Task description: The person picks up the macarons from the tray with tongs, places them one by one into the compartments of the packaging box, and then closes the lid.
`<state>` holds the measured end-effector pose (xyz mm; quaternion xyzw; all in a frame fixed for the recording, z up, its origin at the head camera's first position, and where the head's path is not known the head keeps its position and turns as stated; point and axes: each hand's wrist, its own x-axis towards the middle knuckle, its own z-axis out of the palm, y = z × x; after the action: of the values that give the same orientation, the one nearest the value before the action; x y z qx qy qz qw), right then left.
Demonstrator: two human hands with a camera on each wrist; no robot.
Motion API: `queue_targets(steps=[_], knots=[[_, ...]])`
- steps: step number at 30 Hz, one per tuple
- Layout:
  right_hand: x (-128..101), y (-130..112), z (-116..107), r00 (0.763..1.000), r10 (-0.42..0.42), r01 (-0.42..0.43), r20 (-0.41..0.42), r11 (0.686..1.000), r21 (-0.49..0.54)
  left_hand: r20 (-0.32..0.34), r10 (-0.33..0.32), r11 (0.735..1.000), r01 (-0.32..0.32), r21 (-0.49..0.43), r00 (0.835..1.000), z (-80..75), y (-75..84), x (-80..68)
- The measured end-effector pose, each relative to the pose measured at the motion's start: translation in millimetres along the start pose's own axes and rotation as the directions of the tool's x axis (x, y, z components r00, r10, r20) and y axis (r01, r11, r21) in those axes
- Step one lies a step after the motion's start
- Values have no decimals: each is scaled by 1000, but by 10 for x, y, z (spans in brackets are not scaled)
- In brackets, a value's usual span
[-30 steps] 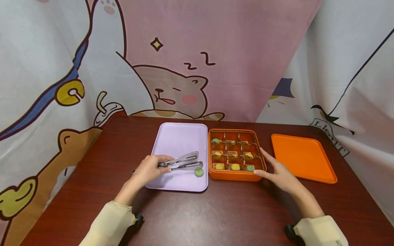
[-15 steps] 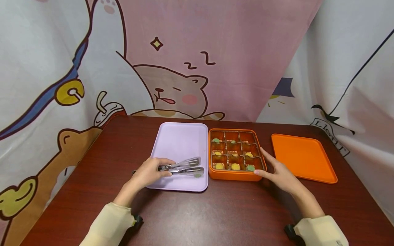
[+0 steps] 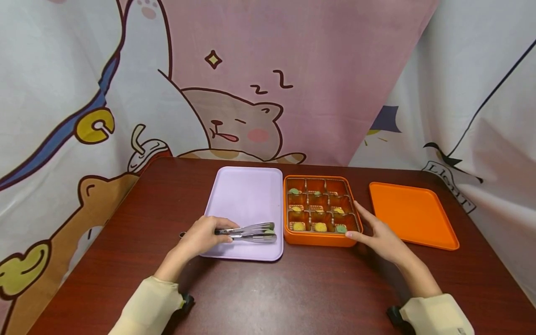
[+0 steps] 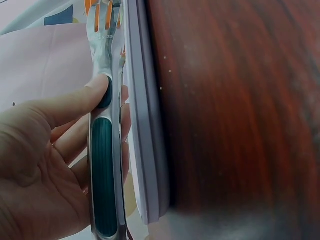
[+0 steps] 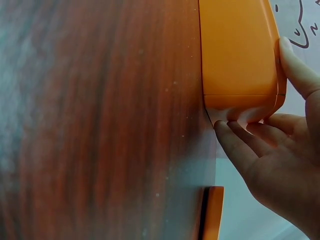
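My left hand grips metal tongs by their teal-padded handle, with the thumb pressing on top. The tong tips are squeezed together on a small green round piece over the front right of the lilac tray. My right hand holds the front right corner of the orange compartment box. Its thumb lies along one side of the box and its fingers against the adjoining wall. Several green and yellow pieces lie in the box's cells.
The orange lid lies flat on the dark wooden table, right of the box; its edge shows near my right palm. A cartoon-printed cloth hangs behind the table. The tray's rim runs beside the tongs.
The tongs stood open with the green piece lying on the tray by their lower tip. They have now closed on the piece. The right hand has stayed on the box.
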<state>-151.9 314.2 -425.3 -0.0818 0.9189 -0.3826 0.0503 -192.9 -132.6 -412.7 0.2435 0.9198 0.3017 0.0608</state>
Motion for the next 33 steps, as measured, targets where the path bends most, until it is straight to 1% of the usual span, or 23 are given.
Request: queue_targets(steps=[4,12,17,22,26,30,33], knots=[[1,-14,-5,1000,3,-3,-1,1000,1,-6,-7,1000,7,13,1000,-1,-2,8],[-15,-24,1,1000,3,-3,-4,1000,4,-22,30,998,-29,59,999,-22,7,13],[-9,-20,4,1000,-5,5,-6,1000,16,-48,43,997,-40,66,998,-55,11,27],[-4,-22,5,1000,-4,4,-5,1000,17,-68,47,998,-44,53,997,-102,31,51],[-3,-27,2,1000,-2,3,-5,1000,17,-87,30,999,-28,24,996,-128,74,84],[-5,-24,1,1000,-1,1,-6,1000,21,-101,26,1000,-26,-6,995,-143,137,144],[-3,-24,4,1000,-2,2,-4,1000,24,-111,38,999,-40,-17,993,-151,193,199]])
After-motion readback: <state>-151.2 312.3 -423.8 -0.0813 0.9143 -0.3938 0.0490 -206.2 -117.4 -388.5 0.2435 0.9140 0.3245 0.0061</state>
